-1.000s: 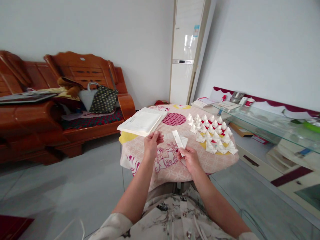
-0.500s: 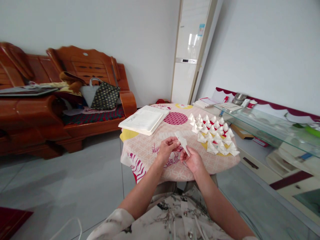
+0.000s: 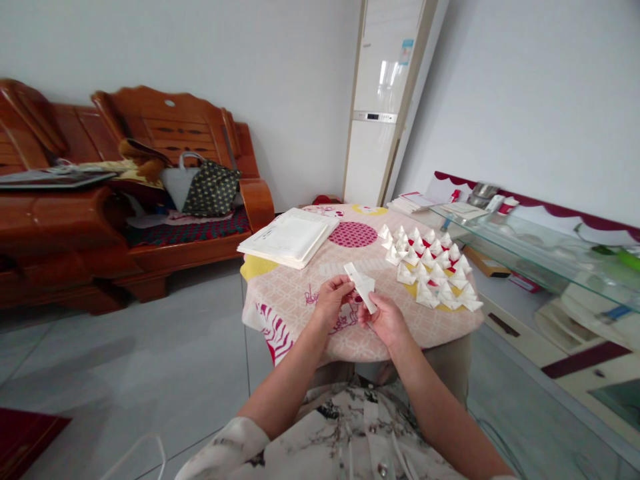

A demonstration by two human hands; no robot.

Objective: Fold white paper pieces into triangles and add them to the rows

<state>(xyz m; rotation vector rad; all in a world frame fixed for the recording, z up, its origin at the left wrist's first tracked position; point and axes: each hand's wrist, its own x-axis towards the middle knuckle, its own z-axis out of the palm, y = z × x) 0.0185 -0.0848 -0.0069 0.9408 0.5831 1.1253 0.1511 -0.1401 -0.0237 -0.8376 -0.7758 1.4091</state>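
A small piece of folded white paper [image 3: 361,285] is held between my two hands above the table. My left hand [image 3: 336,298] pinches its left side, thumb and fingers pressed together. At its lower right end, my right hand [image 3: 383,316] grips the paper between thumb and fingers. Several white folded paper boats [image 3: 425,260] stand in rows on the right part of the table. A stack of white paper sheets [image 3: 287,237] lies at the table's far left.
The round table wears a pink patterned tablecloth [image 3: 295,300]. Right of it stands a glass-topped cabinet [image 3: 540,247] with a cup and papers. A wooden sofa [image 3: 200,250] bearing a bag [image 3: 213,189] is on the left; a tall white air conditioner [image 3: 373,153] stands behind.
The folded paper has turned so that more of its flat face shows, including a pointed flap on its right. Both hands keep their hold on it.
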